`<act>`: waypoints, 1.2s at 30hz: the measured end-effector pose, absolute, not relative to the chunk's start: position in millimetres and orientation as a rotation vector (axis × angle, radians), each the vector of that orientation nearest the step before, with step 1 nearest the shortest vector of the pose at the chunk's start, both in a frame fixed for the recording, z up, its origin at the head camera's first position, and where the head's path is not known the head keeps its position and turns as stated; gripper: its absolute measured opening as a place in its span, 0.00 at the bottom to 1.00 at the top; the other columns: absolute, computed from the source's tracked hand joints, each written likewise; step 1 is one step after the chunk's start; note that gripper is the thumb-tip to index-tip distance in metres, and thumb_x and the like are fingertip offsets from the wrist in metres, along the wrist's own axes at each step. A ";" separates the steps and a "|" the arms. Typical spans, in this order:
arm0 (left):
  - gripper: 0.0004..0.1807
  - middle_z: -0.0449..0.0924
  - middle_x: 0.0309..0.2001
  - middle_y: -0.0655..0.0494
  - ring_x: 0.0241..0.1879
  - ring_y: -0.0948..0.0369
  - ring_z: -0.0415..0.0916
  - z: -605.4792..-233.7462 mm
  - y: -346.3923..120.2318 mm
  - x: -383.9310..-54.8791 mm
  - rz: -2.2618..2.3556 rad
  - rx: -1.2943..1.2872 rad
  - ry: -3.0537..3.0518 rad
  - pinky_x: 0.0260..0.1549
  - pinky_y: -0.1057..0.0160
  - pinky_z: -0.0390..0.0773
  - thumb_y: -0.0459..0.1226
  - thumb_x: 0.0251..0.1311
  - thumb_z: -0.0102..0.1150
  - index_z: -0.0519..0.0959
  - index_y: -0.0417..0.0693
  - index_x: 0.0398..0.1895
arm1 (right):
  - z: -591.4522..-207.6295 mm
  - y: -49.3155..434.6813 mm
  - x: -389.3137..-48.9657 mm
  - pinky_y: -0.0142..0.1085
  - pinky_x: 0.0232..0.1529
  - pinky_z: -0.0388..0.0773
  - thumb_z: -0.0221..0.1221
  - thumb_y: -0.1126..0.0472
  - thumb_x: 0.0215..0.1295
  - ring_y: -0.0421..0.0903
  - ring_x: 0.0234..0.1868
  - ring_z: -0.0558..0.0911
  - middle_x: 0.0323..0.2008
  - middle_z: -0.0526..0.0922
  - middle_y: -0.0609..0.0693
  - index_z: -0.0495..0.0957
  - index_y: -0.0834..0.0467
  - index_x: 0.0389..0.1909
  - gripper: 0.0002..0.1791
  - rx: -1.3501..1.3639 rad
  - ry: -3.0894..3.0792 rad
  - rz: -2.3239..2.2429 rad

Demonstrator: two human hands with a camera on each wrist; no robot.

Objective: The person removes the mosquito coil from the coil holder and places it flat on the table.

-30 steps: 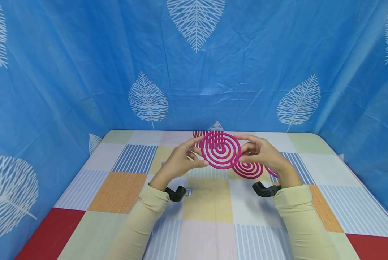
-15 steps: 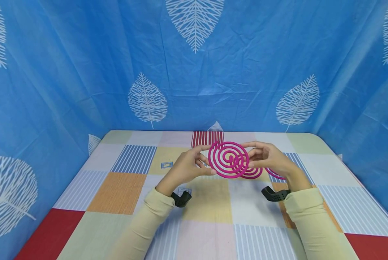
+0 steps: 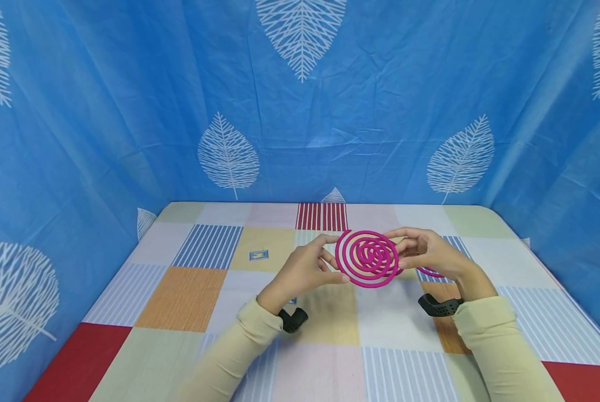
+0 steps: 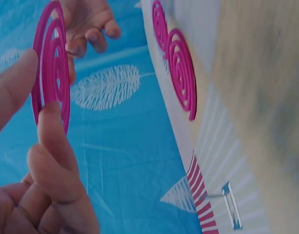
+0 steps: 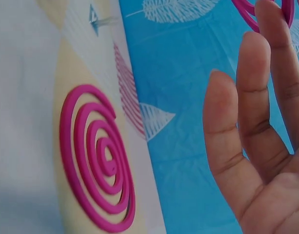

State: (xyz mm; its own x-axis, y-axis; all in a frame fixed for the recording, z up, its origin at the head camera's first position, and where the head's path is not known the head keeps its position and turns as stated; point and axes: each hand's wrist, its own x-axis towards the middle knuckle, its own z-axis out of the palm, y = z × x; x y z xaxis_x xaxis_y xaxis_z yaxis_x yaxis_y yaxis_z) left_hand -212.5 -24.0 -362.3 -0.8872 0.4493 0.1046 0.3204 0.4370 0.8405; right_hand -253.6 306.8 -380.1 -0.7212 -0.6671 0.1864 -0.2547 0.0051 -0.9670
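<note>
Between both hands, above the table, is a pink spiral mosquito coil (image 3: 372, 255). My left hand (image 3: 307, 268) pinches its left edge; in the left wrist view, thumb and finger press the coil (image 4: 54, 73) from either side. At its opposite edge my right hand (image 3: 428, 254) has thumb and forefinger on the rim, the other fingers loosely bent. Behind it a second mosquito coil (image 5: 108, 165) lies flat on the table, seen through the held one in the head view. A third coil (image 3: 431, 272) is partly hidden under the right hand.
A small metal coil stand (image 3: 258, 255) lies on the patchwork tablecloth (image 3: 194, 296), left of the hands. Another small blue-edged piece (image 3: 291, 301) is mostly hidden by the left wrist. A blue leaf-print curtain (image 3: 350, 111) hangs behind the table and along its sides.
Both hands have moved right and downward with the held coil, which now overlaps the second coil in the head view. The small stand on the left has come into sight.
</note>
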 end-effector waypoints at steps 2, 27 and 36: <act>0.45 0.88 0.40 0.54 0.34 0.64 0.82 -364.2 -19.7 -210.8 1.443 0.654 2.537 0.33 0.66 0.81 0.37 0.57 0.84 0.71 0.45 0.77 | -381.1 310.0 -252.0 0.35 0.50 0.87 0.63 0.79 0.70 0.44 0.48 0.90 0.45 0.92 0.49 0.82 0.47 0.66 0.30 -0.927 1.987 -1.753; 0.45 0.86 0.33 0.64 0.30 0.68 0.81 -388.8 11.9 -204.4 1.316 0.623 2.530 0.45 0.61 0.79 0.36 0.53 0.85 0.73 0.44 0.75 | -400.4 340.1 -244.4 0.34 0.48 0.85 0.64 0.75 0.73 0.43 0.43 0.88 0.42 0.91 0.50 0.78 0.37 0.72 0.36 -0.915 1.957 -1.543; 0.45 0.86 0.32 0.65 0.33 0.68 0.79 -394.6 20.4 -205.2 1.230 0.617 2.482 0.49 0.62 0.78 0.35 0.54 0.84 0.73 0.42 0.75 | -408.7 348.4 -240.7 0.33 0.43 0.84 0.64 0.74 0.73 0.42 0.41 0.89 0.40 0.91 0.50 0.79 0.42 0.72 0.33 -0.809 1.941 -1.503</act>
State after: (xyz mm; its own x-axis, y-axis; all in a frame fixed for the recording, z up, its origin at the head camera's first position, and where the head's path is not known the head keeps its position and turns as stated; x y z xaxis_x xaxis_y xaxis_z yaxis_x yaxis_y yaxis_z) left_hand -205.2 20.4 -394.6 -0.8619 0.5012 -0.0770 0.2424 0.5406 0.8056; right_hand -240.7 348.4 -408.7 -0.6680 -0.7417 -0.0600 -0.1276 0.1936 -0.9727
